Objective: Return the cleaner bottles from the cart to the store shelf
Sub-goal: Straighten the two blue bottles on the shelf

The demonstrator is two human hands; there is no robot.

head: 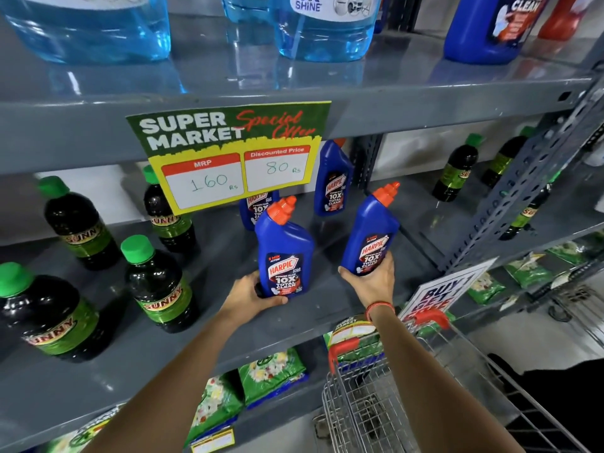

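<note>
My left hand grips the base of a blue Harpic cleaner bottle with an orange cap, standing on or just above the grey middle shelf. My right hand holds a second blue Harpic bottle by its base, tilted right and lifted above the shelf. Two more Harpic bottles stand further back: one upright, one partly hidden behind the price sign. The wire cart with red handles is at the lower right.
Dark Sunny bottles with green caps stand left on the same shelf, more at the right. A yellow price sign hangs from the upper shelf. Clear blue jugs sit above. Green packets lie on the lower shelf.
</note>
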